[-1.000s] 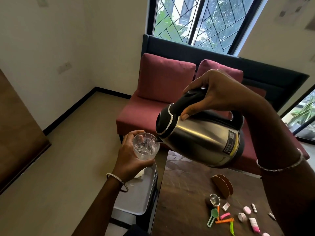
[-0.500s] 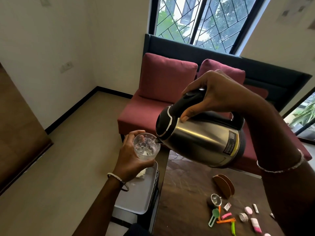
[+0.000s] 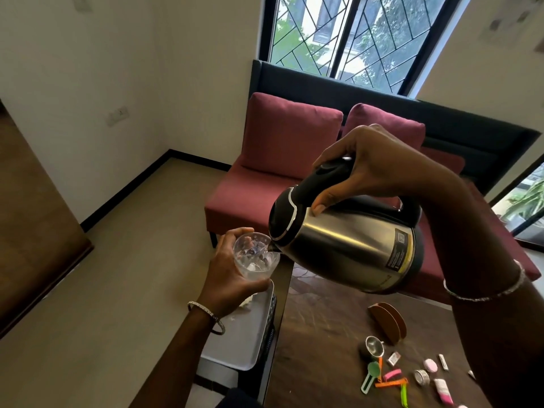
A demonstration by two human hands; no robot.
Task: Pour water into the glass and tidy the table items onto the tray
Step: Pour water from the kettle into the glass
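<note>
Kettle (image 3: 347, 242), clasped by its handle (image 3: 331, 175) in the right grip (image 3: 379, 169), slopes down-left, spout (image 3: 272, 249) over the glass (image 3: 254, 260), which the left grip (image 3: 226, 275) holds beyond the worktop's (image 3: 323, 334) left edge, above the tray (image 3: 235, 343).

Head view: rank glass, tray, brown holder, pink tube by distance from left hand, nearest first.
1. glass, held in the left hand
2. tray, just below it
3. brown holder, farther right
4. pink tube, far right, bottom of view
</note>
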